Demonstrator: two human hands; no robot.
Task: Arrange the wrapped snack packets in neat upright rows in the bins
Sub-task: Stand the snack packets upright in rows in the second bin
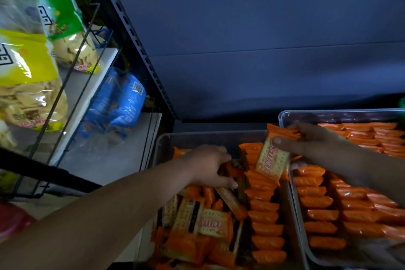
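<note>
Two clear plastic bins hold orange wrapped cracker packets. In the left bin point(186, 136) an upright row of packets point(266, 215) runs along its right side, and a loose jumble of packets point(203, 226) fills its near left part. My left hand point(208, 164) reaches into this bin, fingers curled round packets near the middle. My right hand point(306, 138) hovers over the gap between the bins and pinches a small stack of packets point(274, 155), the front one showing its cracker picture. The right bin point(328, 114) holds neat upright rows point(350, 204).
A black slotted shelf post point(135, 46) rises at the left of the bins. Wire shelves at the left carry large yellow and green snack bags point(28, 76) and blue packs point(122, 103). A dark back panel point(263, 39) stands behind the bins.
</note>
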